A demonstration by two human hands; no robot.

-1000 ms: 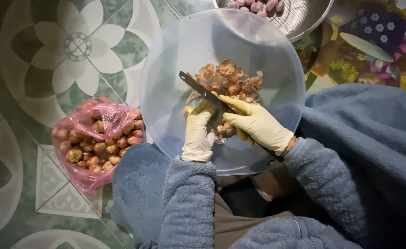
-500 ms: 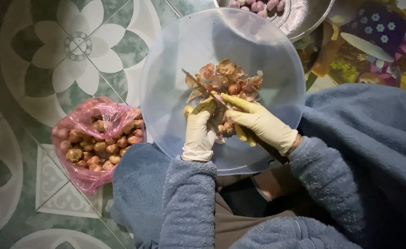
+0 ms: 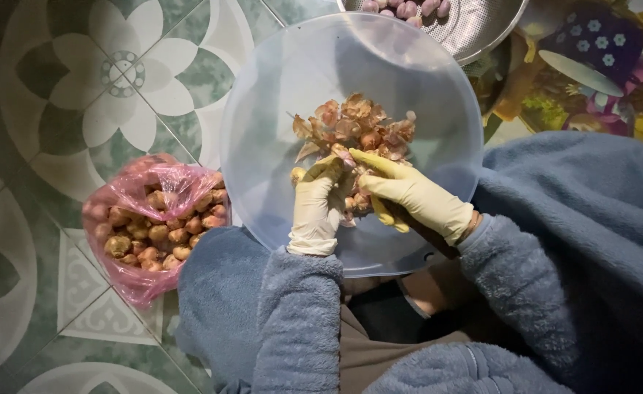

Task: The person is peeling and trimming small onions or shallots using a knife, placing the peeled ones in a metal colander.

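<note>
Dim, cool light; soft focus; dark corners.

Peels (image 3: 351, 128) in basin (image 3: 278, 87); bag (image 3: 153, 226) left; colander (image 3: 475, 29) behind

Gloved left hand (image 3: 320, 208) and right hand (image 3: 409, 193) on a shallot (image 3: 345, 155) over the translucent basin (image 3: 278, 95).

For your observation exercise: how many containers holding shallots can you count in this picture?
3. A pink plastic bag on the floor at left, a clear plastic basin in the middle under the gloved hands, and a metal colander at the top edge, partly cut off.
</note>
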